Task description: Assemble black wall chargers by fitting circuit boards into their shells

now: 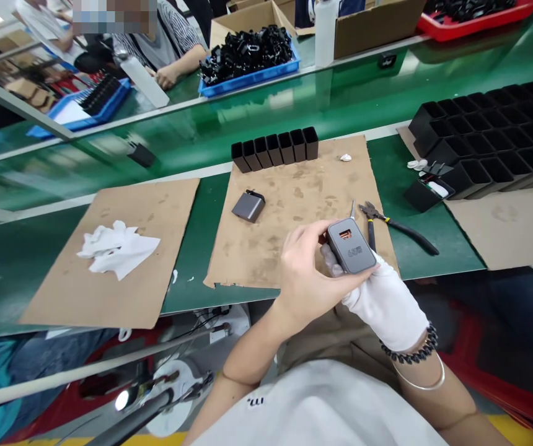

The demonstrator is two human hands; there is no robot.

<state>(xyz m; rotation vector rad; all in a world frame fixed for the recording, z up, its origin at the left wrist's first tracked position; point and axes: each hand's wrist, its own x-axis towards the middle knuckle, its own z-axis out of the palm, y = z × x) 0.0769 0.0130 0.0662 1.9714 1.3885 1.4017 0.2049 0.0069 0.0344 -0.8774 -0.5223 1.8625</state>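
Observation:
My bare left hand (301, 266) pinches a dark grey USB charger (351, 246) between thumb and fingers, its end face with a USB port and printed marking turned up towards me. Beneath and behind it is my right hand (385, 303) in a white glove, closed on the same charger; some of its fingers are hidden. Just beyond my hands lie black-handled pliers (399, 229) and a thin metal tool tip (352, 209). Another grey charger (248, 205) rests on the cardboard sheet (289, 217) to the left. Behind it stands a row of open black casings (273, 150).
Many black casings (489, 142) stand at the right, beside a charger with prongs (429, 189). White gloves (118, 246) lie on the left cardboard (94, 297). A black charger (140, 153) sits on the green belt (183, 136). Across it are a blue tray (248, 77) and a co-worker's hand (167, 76).

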